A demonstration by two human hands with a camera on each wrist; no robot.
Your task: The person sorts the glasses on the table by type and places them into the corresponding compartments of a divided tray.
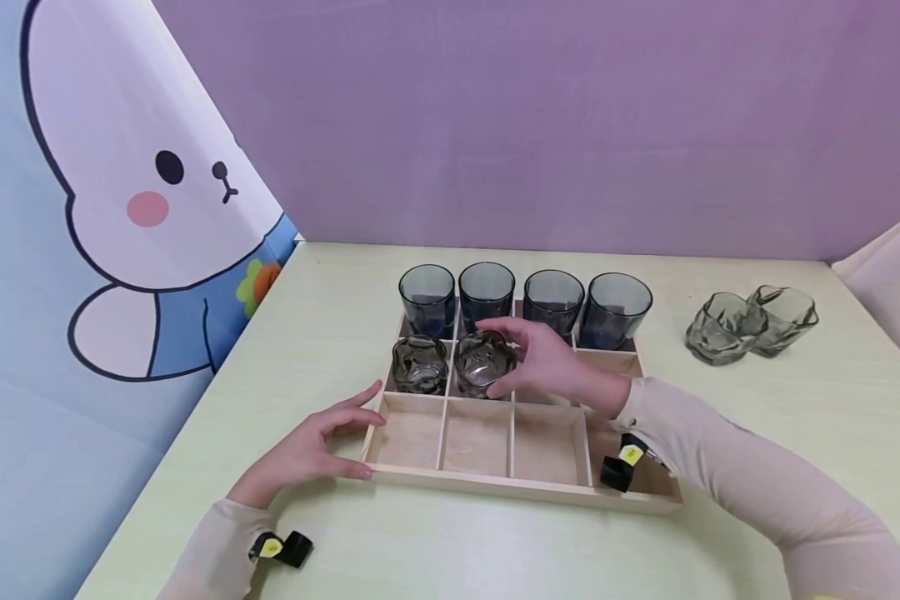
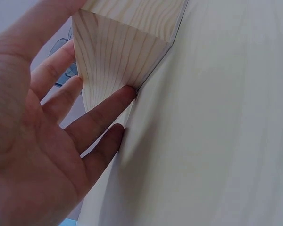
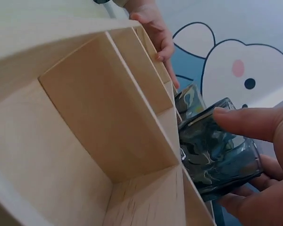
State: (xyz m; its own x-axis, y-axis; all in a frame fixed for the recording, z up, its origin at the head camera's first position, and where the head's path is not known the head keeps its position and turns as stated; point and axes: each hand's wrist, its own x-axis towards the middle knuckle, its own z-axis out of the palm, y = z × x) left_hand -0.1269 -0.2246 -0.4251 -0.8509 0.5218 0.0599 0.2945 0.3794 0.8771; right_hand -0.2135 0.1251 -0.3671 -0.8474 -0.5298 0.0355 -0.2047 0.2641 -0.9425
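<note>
A wooden compartment tray [image 1: 487, 487] lies on the table. My right hand [image 1: 551, 362] grips a wavy grey drinking glass [image 1: 482, 367] at the second compartment of the middle row; in the right wrist view, thumb and fingers are on opposite sides of this glass [image 3: 212, 155]. Left of it, another wavy glass [image 1: 419, 377] sits in the first middle compartment. My left hand [image 1: 307, 450] touches the tray's left side with spread, fairly straight fingers. The left wrist view has that hand [image 2: 42, 141] against the wooden side wall [image 2: 113, 52].
Several taller smooth blue-grey glasses [image 1: 427, 302] fill the tray's back row. Two wavy glasses, one more upright [image 1: 722, 333] and one tilted [image 1: 783, 321], lie together on the table at right. A purple backdrop [image 1: 532, 125] borders the table's far edge.
</note>
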